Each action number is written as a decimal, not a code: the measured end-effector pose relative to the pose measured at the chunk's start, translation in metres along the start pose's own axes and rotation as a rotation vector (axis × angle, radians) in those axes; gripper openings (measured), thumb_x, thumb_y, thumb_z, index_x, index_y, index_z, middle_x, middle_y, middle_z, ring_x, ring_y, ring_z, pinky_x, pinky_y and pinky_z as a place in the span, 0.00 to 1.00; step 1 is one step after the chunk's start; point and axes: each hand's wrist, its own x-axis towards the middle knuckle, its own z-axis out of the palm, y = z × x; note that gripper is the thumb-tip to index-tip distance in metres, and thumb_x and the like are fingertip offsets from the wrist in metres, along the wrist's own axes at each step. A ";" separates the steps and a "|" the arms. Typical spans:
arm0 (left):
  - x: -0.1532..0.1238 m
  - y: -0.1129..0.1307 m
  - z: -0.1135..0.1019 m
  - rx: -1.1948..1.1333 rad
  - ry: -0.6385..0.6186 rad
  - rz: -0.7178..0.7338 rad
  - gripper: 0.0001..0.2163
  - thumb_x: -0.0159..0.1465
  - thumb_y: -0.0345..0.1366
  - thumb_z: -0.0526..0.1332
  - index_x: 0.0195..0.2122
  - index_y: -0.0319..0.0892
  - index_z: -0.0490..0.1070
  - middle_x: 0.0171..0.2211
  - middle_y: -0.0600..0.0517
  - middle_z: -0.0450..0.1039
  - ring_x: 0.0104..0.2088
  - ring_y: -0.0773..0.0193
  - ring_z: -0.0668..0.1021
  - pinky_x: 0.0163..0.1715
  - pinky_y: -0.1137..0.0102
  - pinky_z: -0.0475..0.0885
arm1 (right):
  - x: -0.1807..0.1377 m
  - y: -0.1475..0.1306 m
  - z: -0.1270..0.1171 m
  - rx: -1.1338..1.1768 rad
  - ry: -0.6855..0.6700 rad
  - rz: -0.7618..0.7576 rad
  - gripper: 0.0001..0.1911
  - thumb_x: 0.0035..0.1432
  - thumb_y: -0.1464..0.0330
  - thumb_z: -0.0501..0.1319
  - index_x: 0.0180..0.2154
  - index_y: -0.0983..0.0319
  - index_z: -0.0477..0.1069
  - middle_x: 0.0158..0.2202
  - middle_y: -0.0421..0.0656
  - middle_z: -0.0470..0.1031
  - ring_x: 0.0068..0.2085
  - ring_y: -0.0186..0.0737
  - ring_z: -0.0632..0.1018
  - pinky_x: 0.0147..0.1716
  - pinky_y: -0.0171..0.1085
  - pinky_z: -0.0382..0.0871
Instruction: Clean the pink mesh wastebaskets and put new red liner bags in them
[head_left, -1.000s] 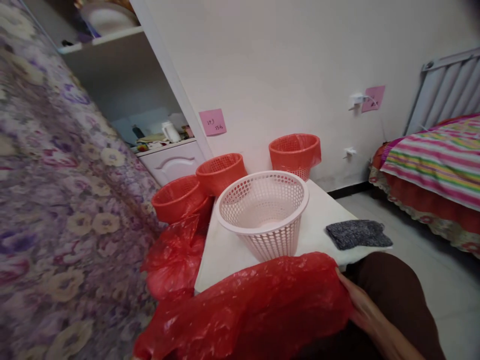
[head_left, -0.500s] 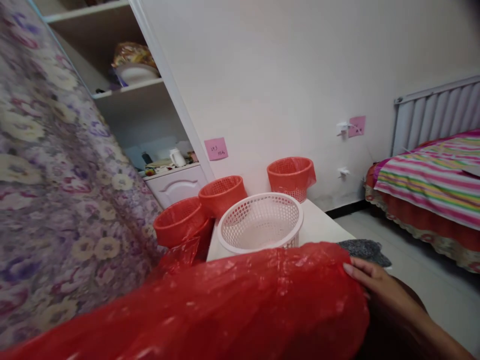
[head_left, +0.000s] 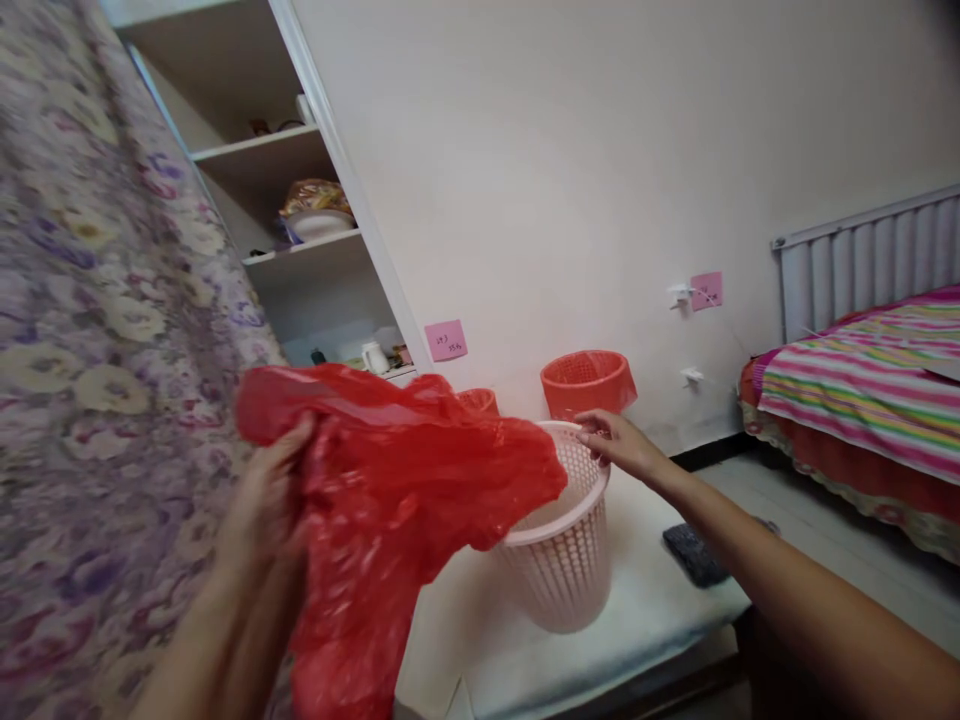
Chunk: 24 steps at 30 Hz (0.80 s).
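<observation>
Holding one red bag (head_left: 390, 480) up in our left hand (head_left: 266, 500), we touch the rim of one white basket (head_left: 562, 560) with our right hand (head_left: 619, 445).

Left fingers grip the bag's edge; right fingers curl loosely on the rim. We count two red baskets (head_left: 587, 378) behind, one mostly hidden by the bag, which also covers the white basket's near side. One dark cloth (head_left: 694, 553) lies on the table (head_left: 645, 610), partly behind our arm.

1. Ahead of you stands a plain pale wall (head_left: 570, 150) with two pink notes (head_left: 445, 340) and small white sockets (head_left: 691, 376).
2. On your left hangs a flowered curtain (head_left: 90, 300), beside open white shelves (head_left: 300, 250).
3. On your right, a ribbed radiator (head_left: 862, 265) rises behind a striped bed (head_left: 870, 380).
4. The floor (head_left: 825, 520) is pale tile.
</observation>
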 end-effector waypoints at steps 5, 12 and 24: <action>0.029 -0.059 0.044 0.032 -0.106 -0.089 0.10 0.69 0.28 0.56 0.29 0.37 0.69 0.21 0.58 0.71 0.18 0.73 0.72 0.19 0.77 0.71 | -0.021 -0.027 0.016 0.105 -0.245 -0.005 0.22 0.59 0.52 0.61 0.43 0.65 0.72 0.36 0.45 0.77 0.29 0.32 0.75 0.26 0.31 0.68; 0.052 -0.108 0.077 0.047 -0.288 -0.060 0.04 0.67 0.33 0.61 0.36 0.37 0.71 0.28 0.57 0.71 0.24 0.72 0.74 0.24 0.74 0.73 | -0.005 -0.052 0.025 0.258 -0.341 0.267 0.34 0.60 0.41 0.53 0.46 0.64 0.72 0.37 0.48 0.79 0.30 0.39 0.80 0.26 0.34 0.73; 0.046 -0.117 0.073 0.099 -0.422 -0.041 0.05 0.63 0.30 0.65 0.39 0.38 0.73 0.28 0.56 0.76 0.24 0.69 0.77 0.26 0.73 0.74 | 0.015 -0.043 0.029 0.579 -0.399 0.393 0.09 0.56 0.64 0.66 0.31 0.64 0.71 0.27 0.39 0.75 0.28 0.32 0.76 0.33 0.33 0.74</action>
